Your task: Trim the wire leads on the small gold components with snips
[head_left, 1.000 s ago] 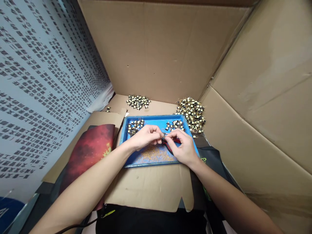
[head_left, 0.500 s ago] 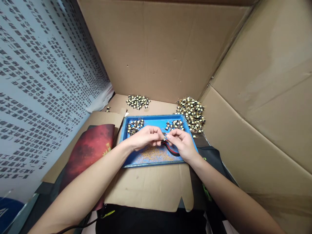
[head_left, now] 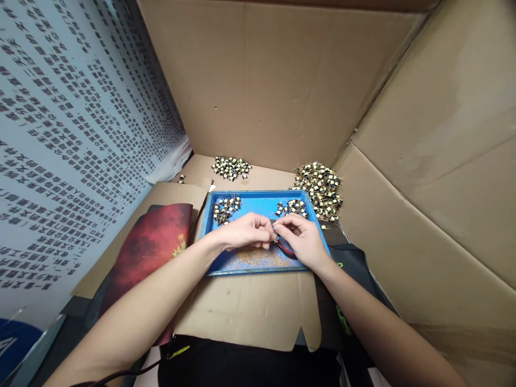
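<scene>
A tiny part (head_left: 276,238) sits at the tips of the left hand (head_left: 249,231), low over the blue tray (head_left: 258,199); that hand's thumb and forefinger are pinched on it. The right hand (head_left: 302,242) is just beside, thumb and finger brought together; whether they grip the part or one of its wires is too small to tell. Under the right hand, a tool (head_left: 285,250) shows a curved red and black handle, the rest hidden. Orange clippings (head_left: 258,258) are strewn across the tray on the near side of the hands. Beyond the left hand, inside the tray, lies the left pile (head_left: 226,208); beyond the right hand, the right pile (head_left: 294,208). Past the tray are a big heap (head_left: 319,191), ahead and to the right of the hands, and a smaller heap (head_left: 231,167), ahead and to the left. Cardboard (head_left: 242,303) lies nearer than both hands, between the forearms; a red mat (head_left: 151,242) is left of the left hand.
</scene>
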Motion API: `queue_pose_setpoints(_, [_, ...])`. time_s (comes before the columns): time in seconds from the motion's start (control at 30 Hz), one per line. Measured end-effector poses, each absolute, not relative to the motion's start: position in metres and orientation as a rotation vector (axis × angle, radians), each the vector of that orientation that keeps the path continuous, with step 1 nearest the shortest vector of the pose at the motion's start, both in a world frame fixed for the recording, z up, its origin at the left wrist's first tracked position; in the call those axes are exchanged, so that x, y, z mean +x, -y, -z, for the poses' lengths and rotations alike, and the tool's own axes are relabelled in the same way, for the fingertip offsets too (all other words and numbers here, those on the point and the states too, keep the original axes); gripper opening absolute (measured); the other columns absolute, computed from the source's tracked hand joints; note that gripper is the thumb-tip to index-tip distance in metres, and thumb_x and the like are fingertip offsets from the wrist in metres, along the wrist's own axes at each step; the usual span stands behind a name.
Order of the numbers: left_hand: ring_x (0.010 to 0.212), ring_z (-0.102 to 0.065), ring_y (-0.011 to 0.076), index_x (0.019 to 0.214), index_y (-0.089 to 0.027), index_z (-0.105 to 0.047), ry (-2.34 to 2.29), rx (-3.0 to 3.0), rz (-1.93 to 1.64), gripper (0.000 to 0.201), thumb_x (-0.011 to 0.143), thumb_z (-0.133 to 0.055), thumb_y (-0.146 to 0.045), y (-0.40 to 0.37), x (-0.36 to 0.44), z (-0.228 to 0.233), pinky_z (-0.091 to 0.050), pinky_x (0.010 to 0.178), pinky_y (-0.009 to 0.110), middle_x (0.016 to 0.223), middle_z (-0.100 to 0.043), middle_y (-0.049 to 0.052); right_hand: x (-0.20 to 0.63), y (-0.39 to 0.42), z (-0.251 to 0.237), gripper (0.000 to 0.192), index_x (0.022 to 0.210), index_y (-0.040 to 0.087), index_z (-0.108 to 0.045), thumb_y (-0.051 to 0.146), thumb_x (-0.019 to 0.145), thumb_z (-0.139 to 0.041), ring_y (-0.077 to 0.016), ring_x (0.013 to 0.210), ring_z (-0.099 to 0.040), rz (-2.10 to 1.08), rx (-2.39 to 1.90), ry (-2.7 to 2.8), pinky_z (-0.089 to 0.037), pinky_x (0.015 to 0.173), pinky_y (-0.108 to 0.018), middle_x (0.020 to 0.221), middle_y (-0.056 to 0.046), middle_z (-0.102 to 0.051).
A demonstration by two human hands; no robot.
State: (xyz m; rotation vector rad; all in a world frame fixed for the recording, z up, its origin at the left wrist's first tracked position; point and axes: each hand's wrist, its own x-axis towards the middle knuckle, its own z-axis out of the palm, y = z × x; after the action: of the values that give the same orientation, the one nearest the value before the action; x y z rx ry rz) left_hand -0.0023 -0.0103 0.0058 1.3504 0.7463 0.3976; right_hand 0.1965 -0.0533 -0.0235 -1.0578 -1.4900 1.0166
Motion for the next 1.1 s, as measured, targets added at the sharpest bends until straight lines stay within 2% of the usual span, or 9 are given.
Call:
queue_pose_setpoints(0.13, [0.058, -0.054, 0.0093, 0.081, -0.014, -0.067, -0.722, 1.356, -0.462, 0.013, 0.079, -0.069, -0.026, 0.0104, -0.0029, -0.0087, -0.037, 0.058, 0.022, 0.068, -0.068, 0.001, 0.2002, 0.0486, 0.0236, 0.027, 0.090, 0.019, -0.074, 0.043, 0.082, -0.082, -0.0113, 0.057, -0.053, -1.503, -0.944, 1.178, -0.040, 0.057, -0.026, 0.068, 0.001, -0.063])
queue_pose_setpoints(0.27, [0.057, -0.052, 0.0080, 0.082, -0.014, -0.066, -0.724, 1.332, -0.509, 0.017, 0.084, -0.072, -0.030, 0.0079, -0.0046, -0.0089, -0.036, 0.057, 0.021, 0.068, -0.067, 0.001, 0.2008, 0.0504, 0.0186, 0.028, 0.089, 0.019, -0.075, 0.035, 0.073, -0.091, -0.0107, 0.058, -0.056, -1.705, -0.861, 1.039, -0.040, 0.057, -0.024, 0.068, 0.002, -0.065])
queue_pose_setpoints(0.63, [0.057, -0.053, 0.0076, 0.081, -0.013, -0.067, -0.685, 1.298, -0.503, 0.021, 0.084, -0.075, -0.032, 0.0083, -0.0050, -0.0086, -0.037, 0.056, 0.021, 0.067, -0.068, 0.001, 0.2011, 0.0492, 0.0207, 0.029, 0.087, 0.017, -0.079, 0.033, 0.068, -0.094, -0.0097, 0.059, -0.058, -1.792, -0.834, 0.967, -0.045, 0.061, -0.024, 0.068, 0.000, -0.068])
queue_pose_setpoints(1.1, [0.056, -0.054, 0.0077, 0.079, -0.013, -0.067, -0.701, 1.263, -0.474, 0.022, 0.081, -0.077, -0.033, 0.0088, -0.0047, -0.0090, -0.037, 0.055, 0.021, 0.066, -0.068, 0.002, 0.1999, 0.0499, 0.0192, 0.032, 0.085, 0.020, -0.077, 0.041, 0.066, -0.093, -0.0129, 0.058, -0.057, -1.709, -0.919, 1.054, -0.046, 0.059, -0.028, 0.065, 0.001, -0.066])
